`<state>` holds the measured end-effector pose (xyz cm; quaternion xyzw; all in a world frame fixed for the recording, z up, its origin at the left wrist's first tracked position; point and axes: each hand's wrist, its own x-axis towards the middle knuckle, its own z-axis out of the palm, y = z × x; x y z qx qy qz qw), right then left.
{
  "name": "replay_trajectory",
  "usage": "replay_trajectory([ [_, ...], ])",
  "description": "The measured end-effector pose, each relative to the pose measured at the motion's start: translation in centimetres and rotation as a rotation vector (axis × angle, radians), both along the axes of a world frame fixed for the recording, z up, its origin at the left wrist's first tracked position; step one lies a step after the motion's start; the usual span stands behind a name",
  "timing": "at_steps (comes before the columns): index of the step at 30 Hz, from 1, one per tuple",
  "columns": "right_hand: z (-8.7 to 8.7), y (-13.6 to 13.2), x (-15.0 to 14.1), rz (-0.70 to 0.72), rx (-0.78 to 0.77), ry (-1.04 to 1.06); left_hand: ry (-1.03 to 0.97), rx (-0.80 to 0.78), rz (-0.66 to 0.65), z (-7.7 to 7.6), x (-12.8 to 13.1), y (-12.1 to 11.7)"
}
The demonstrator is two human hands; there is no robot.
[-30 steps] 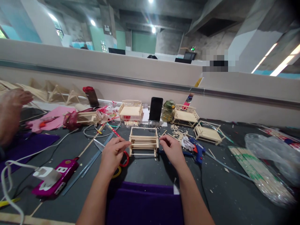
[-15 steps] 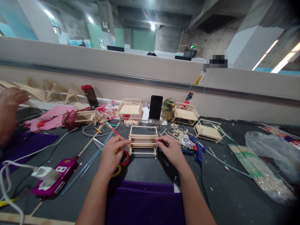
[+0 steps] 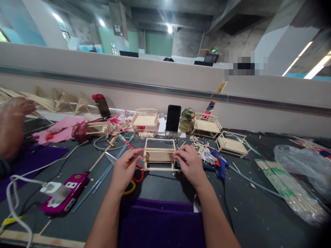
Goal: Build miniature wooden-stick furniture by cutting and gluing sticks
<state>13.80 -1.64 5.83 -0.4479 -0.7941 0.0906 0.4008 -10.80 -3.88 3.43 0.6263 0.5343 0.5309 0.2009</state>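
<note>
Holding my left grip (image 3: 126,167) and right grip (image 3: 190,165) at opposite ends of the wooden frame (image 3: 159,156), which is standing on the counter (image 3: 165,187); can't tell whether either is pinching it.

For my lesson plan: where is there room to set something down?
Mostly bare, with scraps: between the glue gun's cord and the bagged sticks. Smaller: between the power strip and left forearm. Crowded: behind the wooden frame, around the phone.

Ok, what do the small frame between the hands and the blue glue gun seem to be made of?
Small frame: likely bare, matte wood; its bars are pale, stick-like and look unpainted. Blue glue gun: probably plastic, judging by its evenly coloured, moulded-looking body.
</note>
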Motion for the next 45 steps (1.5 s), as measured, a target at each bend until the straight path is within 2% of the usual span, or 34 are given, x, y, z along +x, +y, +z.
replay_trajectory([
  [2,0.2,-0.1,0.2,0.005,0.002,0.011,-0.099,-0.08,0.051,-0.2,-0.1,0.1],
  [5,0.6,-1.0,-0.7,0.12,-0.069,-0.009,-0.224,-0.134,0.173,-0.5,-0.5,0.3],
  [7,0.9,-2.0,-2.0,0.222,-0.163,-0.132,-0.293,-0.127,0.268,-0.6,-0.7,0.3],
  [9,1.0,-3.1,-3.5,0.255,-0.242,-0.364,-0.363,-0.112,0.31,-0.7,-0.9,0.3],
  [12,0.7,-4.1,-5.5,0.17,-0.324,-0.709,-0.437,-0.144,0.267,-0.5,-0.7,0.2],
  [15,-0.1,-4.2,-6.4,0.115,-0.386,-0.839,-0.419,-0.232,0.187,-0.3,-0.2,0.1],
  [19,-0.2,-3.9,-5.8,0.155,-0.354,-0.815,-0.431,-0.314,0.092,-0.2,0.5,0.1],
  [22,0.9,-3.8,-4.3,0.191,-0.171,-0.647,-0.505,-0.336,0.045,-0.5,0.7,0.2],
  [26,2.1,-3.0,-2.1,0.095,0.111,-0.371,-0.593,-0.372,-0.007,-0.7,0.9,0.3],
  [29,1.8,-2.0,-1.0,0.02,0.175,-0.293,-0.64,-0.4,-0.025,-0.7,1.2,0.4],
  [33,1.1,-1.4,-0.1,0.017,0.07,-0.163,-0.645,-0.401,-0.017,-0.6,1.6,0.5],
  [35,1.3,-1.6,0.1,0.005,-0.034,-0.08,-0.633,-0.383,0.011,-0.7,1.6,0.5],
  [37,1.5,-2.1,-0.4,0.044,-0.158,-0.092,-0.626,-0.373,0.043,-0.6,1.6,0.5],
  [40,1.1,-3.3,-2.7,0.159,-0.315,-0.325,-0.633,-0.363,0.073,-0.6,1.8,0.5],
  [43,-0.1,-4.3,-5.4,0.192,-0.446,-0.647,-0.631,-0.343,0.09,-0.6,1.9,0.5],
  [45,-0.5,-4.6,-6.0,0.225,-0.481,-0.728,-0.634,-0.331,0.096,-0.6,2.0,0.5],
])
